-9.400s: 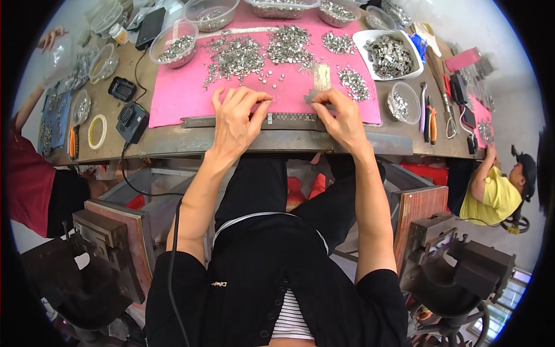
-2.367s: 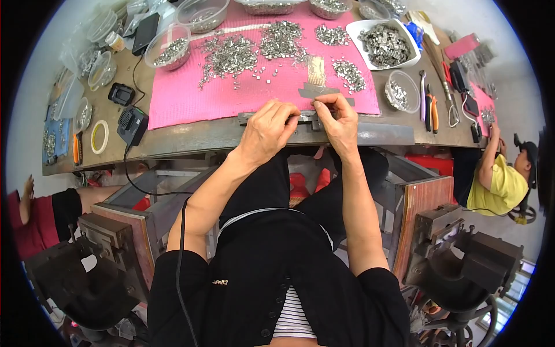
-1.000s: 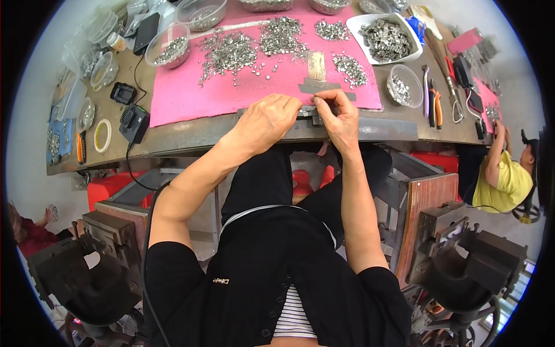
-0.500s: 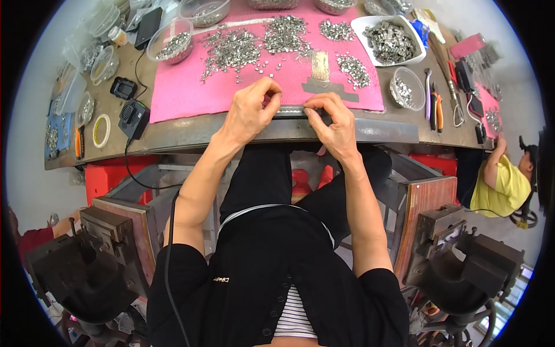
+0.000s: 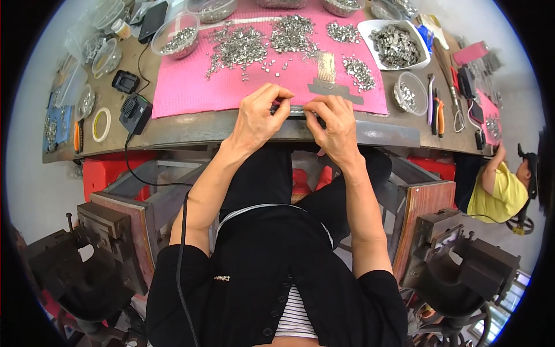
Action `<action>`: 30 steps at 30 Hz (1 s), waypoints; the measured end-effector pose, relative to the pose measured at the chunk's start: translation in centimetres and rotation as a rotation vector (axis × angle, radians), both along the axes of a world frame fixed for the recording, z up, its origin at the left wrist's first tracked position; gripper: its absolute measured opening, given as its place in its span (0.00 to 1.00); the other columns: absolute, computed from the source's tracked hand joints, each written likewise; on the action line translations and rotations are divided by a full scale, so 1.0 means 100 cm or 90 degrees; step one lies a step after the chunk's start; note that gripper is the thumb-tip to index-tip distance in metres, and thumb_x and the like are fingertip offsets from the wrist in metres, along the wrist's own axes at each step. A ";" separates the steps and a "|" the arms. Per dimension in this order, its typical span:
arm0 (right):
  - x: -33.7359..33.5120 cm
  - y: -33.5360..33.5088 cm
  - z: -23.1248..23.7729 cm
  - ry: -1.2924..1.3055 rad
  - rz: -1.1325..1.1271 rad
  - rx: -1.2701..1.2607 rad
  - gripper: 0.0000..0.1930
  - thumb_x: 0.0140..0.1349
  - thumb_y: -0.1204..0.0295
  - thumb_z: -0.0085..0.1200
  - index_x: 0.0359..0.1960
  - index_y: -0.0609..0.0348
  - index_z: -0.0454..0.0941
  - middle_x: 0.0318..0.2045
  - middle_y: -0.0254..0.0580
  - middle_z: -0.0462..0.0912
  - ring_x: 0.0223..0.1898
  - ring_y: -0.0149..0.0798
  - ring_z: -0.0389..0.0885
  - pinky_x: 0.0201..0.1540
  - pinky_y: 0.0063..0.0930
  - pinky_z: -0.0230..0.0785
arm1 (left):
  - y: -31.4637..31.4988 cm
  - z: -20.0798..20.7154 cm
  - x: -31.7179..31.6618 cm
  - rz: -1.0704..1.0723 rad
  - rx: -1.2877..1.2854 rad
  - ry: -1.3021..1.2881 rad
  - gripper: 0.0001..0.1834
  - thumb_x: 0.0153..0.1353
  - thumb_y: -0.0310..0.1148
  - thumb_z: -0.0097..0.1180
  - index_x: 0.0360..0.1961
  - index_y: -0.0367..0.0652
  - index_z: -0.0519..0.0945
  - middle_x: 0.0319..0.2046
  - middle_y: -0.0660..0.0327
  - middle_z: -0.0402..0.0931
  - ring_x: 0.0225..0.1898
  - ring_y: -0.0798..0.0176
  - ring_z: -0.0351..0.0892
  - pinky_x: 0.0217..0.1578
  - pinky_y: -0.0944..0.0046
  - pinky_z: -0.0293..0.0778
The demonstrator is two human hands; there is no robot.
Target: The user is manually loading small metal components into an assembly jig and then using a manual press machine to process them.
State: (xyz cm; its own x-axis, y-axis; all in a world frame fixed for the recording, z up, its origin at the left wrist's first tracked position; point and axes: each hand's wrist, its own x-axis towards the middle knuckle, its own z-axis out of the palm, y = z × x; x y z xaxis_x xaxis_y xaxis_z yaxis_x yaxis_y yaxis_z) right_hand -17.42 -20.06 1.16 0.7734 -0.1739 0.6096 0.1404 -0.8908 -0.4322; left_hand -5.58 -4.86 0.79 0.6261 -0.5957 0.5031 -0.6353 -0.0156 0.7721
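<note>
At the bench's front edge lies a narrow silvery strip of small metal pieces (image 5: 296, 110), running between my two hands. My left hand (image 5: 258, 120) is closed in a pinch at the strip's left end; what sits between thumb and finger is hidden. With thumb and fingertips together, my right hand (image 5: 335, 125) pinches at the strip's right end. Beyond the hands, loose metal pieces lie in piles, one larger pile (image 5: 240, 49) at left and another (image 5: 291, 33) beside it, on a pink mat (image 5: 185, 92).
Clear tubs of metal parts stand around the mat, one (image 5: 175, 43) at left and one (image 5: 411, 92) at right. A white tray (image 5: 394, 45) holds more. Pliers (image 5: 440, 118), a tape roll (image 5: 101, 125) and a black charger (image 5: 136, 113) lie aside. A person in yellow (image 5: 498, 191) sits at far right.
My left hand has come right and down, from just above the mat's edge to the strip. The right hand stays at the strip's right end. The view has shifted slightly.
</note>
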 end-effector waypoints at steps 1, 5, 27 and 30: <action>0.000 0.000 0.000 0.004 0.002 -0.014 0.09 0.52 0.79 0.65 0.35 0.54 0.82 0.35 0.34 0.81 0.37 0.41 0.78 0.45 0.37 0.67 | 0.000 0.001 0.000 0.000 0.000 0.001 0.06 0.59 0.19 0.60 0.38 0.34 0.82 0.31 0.52 0.81 0.30 0.56 0.84 0.32 0.61 0.78; -0.002 -0.002 -0.003 0.028 0.009 0.026 0.10 0.53 0.78 0.65 0.37 0.54 0.82 0.36 0.34 0.81 0.38 0.41 0.78 0.47 0.38 0.66 | 0.001 0.000 -0.002 0.005 0.001 -0.011 0.08 0.59 0.18 0.59 0.40 0.34 0.82 0.31 0.53 0.80 0.28 0.56 0.81 0.31 0.60 0.77; 0.000 0.002 0.010 0.000 0.022 0.155 0.06 0.60 0.81 0.60 0.36 0.61 0.77 0.34 0.42 0.82 0.37 0.46 0.80 0.45 0.37 0.68 | 0.003 -0.003 -0.024 -0.003 -0.031 -0.111 0.32 0.56 0.20 0.66 0.63 0.42 0.73 0.44 0.55 0.81 0.45 0.54 0.82 0.55 0.50 0.74; 0.002 0.000 -0.003 0.009 0.034 0.157 0.06 0.60 0.82 0.60 0.37 0.61 0.76 0.36 0.42 0.82 0.38 0.46 0.80 0.44 0.37 0.68 | 0.013 -0.010 -0.023 0.050 0.030 -0.168 0.33 0.54 0.26 0.70 0.63 0.44 0.74 0.48 0.57 0.80 0.51 0.52 0.79 0.66 0.39 0.60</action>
State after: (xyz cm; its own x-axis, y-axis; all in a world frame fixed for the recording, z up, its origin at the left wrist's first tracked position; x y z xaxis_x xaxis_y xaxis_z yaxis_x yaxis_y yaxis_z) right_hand -17.25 -20.06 0.87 0.7941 -0.2745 0.5423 0.1768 -0.7493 -0.6382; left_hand -7.89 -3.53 -0.24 0.5217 -0.5777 0.6277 -0.8099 -0.1043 0.5772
